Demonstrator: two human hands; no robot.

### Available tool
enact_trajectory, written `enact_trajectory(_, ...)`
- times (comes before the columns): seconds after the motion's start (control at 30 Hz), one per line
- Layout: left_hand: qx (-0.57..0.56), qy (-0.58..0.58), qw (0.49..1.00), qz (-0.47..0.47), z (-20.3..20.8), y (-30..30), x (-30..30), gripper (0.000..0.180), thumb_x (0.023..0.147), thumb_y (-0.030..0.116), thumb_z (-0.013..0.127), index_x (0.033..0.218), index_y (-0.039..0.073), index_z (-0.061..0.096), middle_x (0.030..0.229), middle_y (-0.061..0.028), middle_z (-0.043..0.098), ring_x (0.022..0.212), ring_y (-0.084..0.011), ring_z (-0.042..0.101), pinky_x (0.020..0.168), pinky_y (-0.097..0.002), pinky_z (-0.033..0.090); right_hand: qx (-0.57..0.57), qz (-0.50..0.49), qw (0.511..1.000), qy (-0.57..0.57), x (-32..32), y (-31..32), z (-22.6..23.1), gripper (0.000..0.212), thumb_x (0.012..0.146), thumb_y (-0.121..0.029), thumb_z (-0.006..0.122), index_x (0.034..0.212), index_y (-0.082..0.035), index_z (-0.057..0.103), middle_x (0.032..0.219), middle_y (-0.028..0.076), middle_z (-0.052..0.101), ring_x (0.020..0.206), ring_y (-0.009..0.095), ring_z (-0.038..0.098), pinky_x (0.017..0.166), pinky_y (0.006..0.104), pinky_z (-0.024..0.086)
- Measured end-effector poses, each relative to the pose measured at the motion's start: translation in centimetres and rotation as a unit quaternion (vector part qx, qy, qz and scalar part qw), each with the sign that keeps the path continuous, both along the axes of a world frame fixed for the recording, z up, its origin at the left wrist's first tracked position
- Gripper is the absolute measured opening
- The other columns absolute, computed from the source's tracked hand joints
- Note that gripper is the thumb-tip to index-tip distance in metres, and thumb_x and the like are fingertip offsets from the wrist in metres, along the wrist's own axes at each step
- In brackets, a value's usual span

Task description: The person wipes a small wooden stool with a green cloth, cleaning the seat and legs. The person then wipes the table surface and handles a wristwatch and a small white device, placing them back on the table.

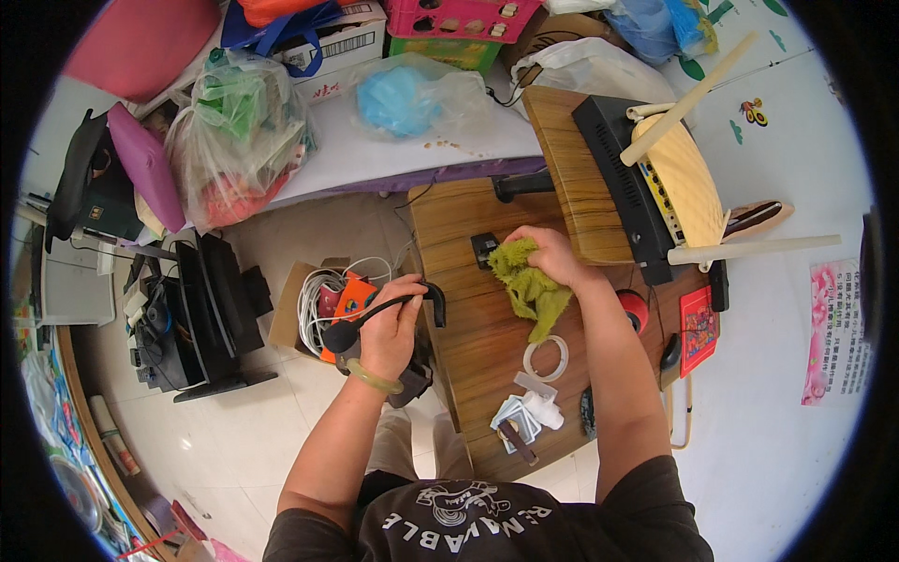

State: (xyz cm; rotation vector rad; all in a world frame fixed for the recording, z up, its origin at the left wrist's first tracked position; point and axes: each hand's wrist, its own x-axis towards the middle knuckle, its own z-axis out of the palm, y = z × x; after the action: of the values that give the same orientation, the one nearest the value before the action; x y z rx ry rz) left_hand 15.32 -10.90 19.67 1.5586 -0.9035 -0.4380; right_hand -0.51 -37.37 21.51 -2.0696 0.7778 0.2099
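Observation:
My left hand (pixel 389 328) is closed around a black curved thing (pixel 342 337) with a rounded end, shaped like a headset; its other end hooks over near the table's left edge. A fuzzy green cloth (pixel 529 281) is bunched in my right hand (pixel 552 253) and hangs over the wooden table (pixel 468 365). Beside the cloth lies a small black box-shaped object (pixel 483 248). Just below it is a white ring (pixel 545 358), like a roll of tape. Nearer to me are a small white bottle (pixel 543 409), some cards (pixel 513 417) and a dark brown strip (pixel 517 442).
A raised wooden shelf (pixel 571 178) carries a black box (pixel 618 187) and a cream router (pixel 679 173) with long antennas. A black mouse (pixel 670 352) and red booklet (pixel 699 330) lie right. Left of the table stands a carton (pixel 288 304) with coiled white cable (pixel 318 302).

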Motion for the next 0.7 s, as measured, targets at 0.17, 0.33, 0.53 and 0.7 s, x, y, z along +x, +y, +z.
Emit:
enact_trajectory(0.17,0.003,0.002,1.0,0.007,0.3,0.1,0.2,0.01,0.092,0.0,0.059,0.101,0.001,0.063,0.11,-0.0164,0.065,0.101,-0.0287,0.063,0.089,-0.0325,0.049,-0.082,0.015,0.995,0.059,3.0,0.8,1.5,0.037,0.079,-0.003,0.053,0.115,-0.005,0.061,0.113,0.019,0.065,0.108,0.038,0.059,0.092,0.0416,0.044)
enact_trajectory(0.33,0.007,-0.017,1.0,0.007,0.4,0.1,0.3,0.009,0.091,0.0,0.06,0.1,0.001,0.063,0.109,-0.0165,0.065,0.1,-0.029,0.063,0.089,-0.0328,0.049,-0.149,-0.007,0.984,0.098,4.2,0.3,-0.1,0.037,0.081,-0.006,0.051,0.118,-0.005,0.059,0.115,0.021,0.064,0.108,0.04,0.058,0.092,0.0459,0.044)
enact_trajectory(0.53,0.001,-0.024,1.0,0.012,-0.1,0.5,0.6,0.01,0.091,0.0,0.061,0.101,0.001,0.062,0.109,-0.0168,0.065,0.099,-0.0305,0.064,0.087,-0.0339,0.05,-0.189,0.081,0.976,0.073,5.1,2.2,-0.1,0.037,0.08,0.001,0.057,0.116,-0.003,0.056,0.119,0.016,0.057,0.117,0.038,0.051,0.095,0.0463,0.044)
enact_trajectory(0.7,-0.002,-0.025,1.0,0.008,0.0,0.5,0.9,0.01,0.09,0.0,0.061,0.101,0.001,0.062,0.109,-0.0173,0.065,0.099,-0.0313,0.064,0.088,-0.0342,0.05,-0.24,0.05,0.969,0.039,3.3,2.6,-1.2,0.036,0.076,0.009,0.062,0.11,-0.002,0.056,0.113,0.015,0.054,0.119,0.036,0.048,0.096,0.0441,0.045)
